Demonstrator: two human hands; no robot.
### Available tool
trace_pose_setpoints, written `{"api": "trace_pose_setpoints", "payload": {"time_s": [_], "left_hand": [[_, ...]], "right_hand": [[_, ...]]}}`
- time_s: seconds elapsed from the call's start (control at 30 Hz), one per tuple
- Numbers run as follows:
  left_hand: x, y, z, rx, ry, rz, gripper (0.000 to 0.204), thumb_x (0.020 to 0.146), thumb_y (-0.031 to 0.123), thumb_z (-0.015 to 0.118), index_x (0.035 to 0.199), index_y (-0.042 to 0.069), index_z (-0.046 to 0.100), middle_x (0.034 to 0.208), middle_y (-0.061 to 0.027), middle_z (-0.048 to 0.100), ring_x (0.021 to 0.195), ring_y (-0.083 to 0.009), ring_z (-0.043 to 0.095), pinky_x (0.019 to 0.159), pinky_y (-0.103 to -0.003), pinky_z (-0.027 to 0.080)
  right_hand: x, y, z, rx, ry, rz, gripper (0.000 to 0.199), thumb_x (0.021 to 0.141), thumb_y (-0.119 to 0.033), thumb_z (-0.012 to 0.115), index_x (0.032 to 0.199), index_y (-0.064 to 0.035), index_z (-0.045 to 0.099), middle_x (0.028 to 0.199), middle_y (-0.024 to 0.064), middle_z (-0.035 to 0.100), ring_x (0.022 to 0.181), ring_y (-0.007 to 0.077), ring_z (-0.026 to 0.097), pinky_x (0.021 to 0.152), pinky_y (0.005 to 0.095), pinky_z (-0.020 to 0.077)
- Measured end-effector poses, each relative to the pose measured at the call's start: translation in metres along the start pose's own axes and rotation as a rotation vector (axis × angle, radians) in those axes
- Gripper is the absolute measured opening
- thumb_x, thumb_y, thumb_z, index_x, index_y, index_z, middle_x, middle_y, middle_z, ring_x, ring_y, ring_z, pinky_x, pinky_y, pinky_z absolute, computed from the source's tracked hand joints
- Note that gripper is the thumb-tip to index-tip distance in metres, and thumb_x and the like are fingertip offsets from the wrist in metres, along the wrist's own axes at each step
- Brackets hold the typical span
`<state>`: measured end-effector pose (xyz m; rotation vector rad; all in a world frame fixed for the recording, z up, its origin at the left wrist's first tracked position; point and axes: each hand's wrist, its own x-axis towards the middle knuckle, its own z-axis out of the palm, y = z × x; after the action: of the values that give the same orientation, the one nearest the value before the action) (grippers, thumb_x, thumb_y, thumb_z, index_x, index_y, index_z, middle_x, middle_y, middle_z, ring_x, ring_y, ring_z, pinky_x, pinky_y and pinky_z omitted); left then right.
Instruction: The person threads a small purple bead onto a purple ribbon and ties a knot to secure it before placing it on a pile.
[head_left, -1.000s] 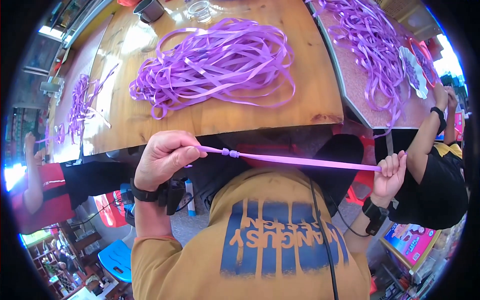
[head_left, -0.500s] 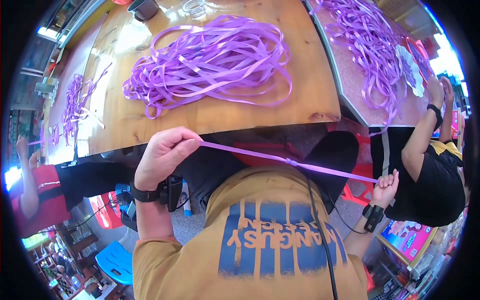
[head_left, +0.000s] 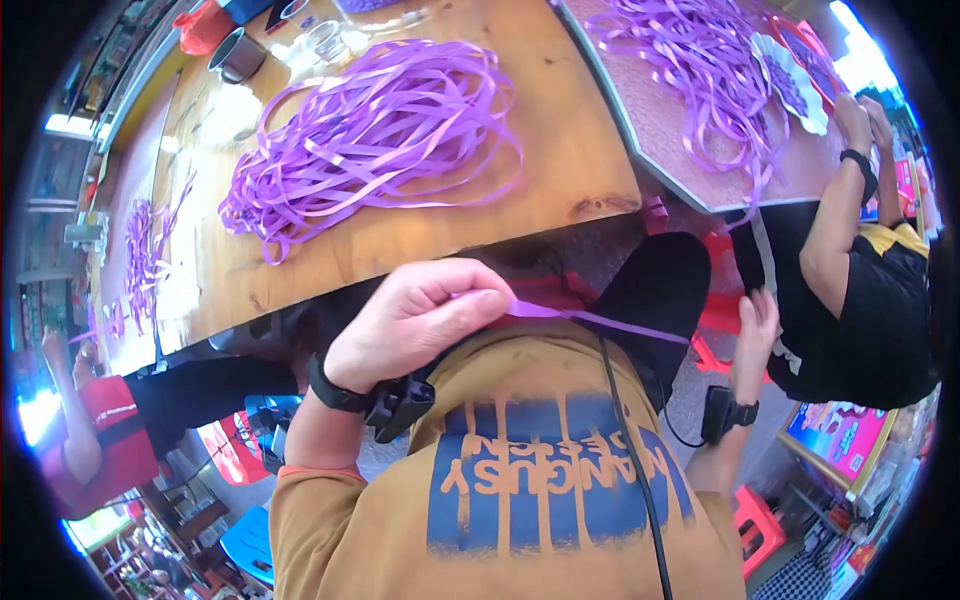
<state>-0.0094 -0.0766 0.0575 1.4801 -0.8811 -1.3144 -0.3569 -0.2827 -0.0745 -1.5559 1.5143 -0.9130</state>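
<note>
My left hand [head_left: 425, 318] is closed in a pinch of thumb and fingers on a purple ribbon [head_left: 630, 328] in front of my lap. From there the ribbon runs to the right, a small knot showing partway along it. Its far tip hangs loose in the air. Past that tip, my right hand [head_left: 756, 335] is held up with its fingers stretched and apart from the ribbon; nothing shows in it. On the wooden table [head_left: 575, 150] ahead lies a large tangled heap of purple ribbon [head_left: 375, 140].
A dark metal mug [head_left: 237, 58], a red bag [head_left: 204, 28] and clear cups [head_left: 328, 42] stand at the table's far left. More ribbon [head_left: 700, 85] covers a pink side table, where a co-worker's hands [head_left: 860, 125] work. Another person in red [head_left: 110, 420] sits at the left.
My right hand has let go of the ribbon's right end and its fingers have opened. My left hand, still pinching the ribbon, has moved right. The view has shifted slightly.
</note>
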Motion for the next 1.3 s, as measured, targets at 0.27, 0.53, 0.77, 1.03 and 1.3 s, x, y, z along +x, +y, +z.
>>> {"api": "trace_pose_setpoints", "payload": {"time_s": [0.27,0.53,0.77,1.03,1.3], "left_hand": [[0.010,0.017,0.028,0.188,-0.139,0.142,0.014,0.086,0.011,0.055,0.088,-0.001,0.060,0.077,-0.0012,0.057,0.071,-0.0068,0.050,0.066,-0.021,0.042],[-0.008,0.017,0.028,0.183,0.080,0.193,0.008,0.084,0.007,0.055,0.084,-0.001,0.058,0.074,0.0011,0.055,0.066,-0.0044,0.048,0.060,-0.018,0.040],[-0.012,0.026,0.026,0.106,0.177,0.229,0.006,0.082,0.006,0.057,0.084,0.001,0.057,0.069,0.0034,0.052,0.055,-0.0002,0.042,0.049,-0.014,0.033],[-0.013,0.034,0.029,0.579,0.402,0.643,0.015,0.075,-0.001,0.059,0.089,0.001,0.060,0.081,-0.0077,0.054,0.075,-0.0160,0.051,0.072,-0.029,0.040],[0.002,0.028,0.029,0.941,0.257,0.766,0.025,0.067,0.002,0.067,0.091,0.009,0.063,0.079,-0.0014,0.057,0.077,-0.0163,0.056,0.088,-0.040,0.034]], "right_hand": [[-0.066,-0.184,0.088,0.415,-1.288,-0.449,0.049,0.085,-0.002,0.046,0.131,-0.0012,0.028,0.124,0.0114,0.039,0.116,0.0176,0.038,0.095,0.0303,0.0317],[-0.080,-0.199,0.098,0.430,-1.105,-0.412,0.036,0.079,0.000,0.059,0.112,-0.0011,0.045,0.096,0.0059,0.052,0.082,0.0104,0.053,0.071,0.0224,0.0436],[-0.072,-0.208,0.100,0.316,-0.830,-0.745,0.017,0.068,0.004,0.067,0.082,-0.0021,0.060,0.066,0.0038,0.054,0.057,0.0133,0.049,0.048,0.0245,0.0342],[-0.070,-0.211,0.091,0.316,-0.785,-0.670,0.012,0.070,0.003,0.066,0.079,-0.0002,0.060,0.066,0.0068,0.055,0.055,0.0145,0.052,0.047,0.0246,0.0393],[-0.070,-0.207,0.091,0.386,-0.840,-0.609,0.012,0.069,0.005,0.065,0.079,-0.0003,0.060,0.066,0.0055,0.056,0.055,0.0114,0.050,0.047,0.0221,0.0353]]}}
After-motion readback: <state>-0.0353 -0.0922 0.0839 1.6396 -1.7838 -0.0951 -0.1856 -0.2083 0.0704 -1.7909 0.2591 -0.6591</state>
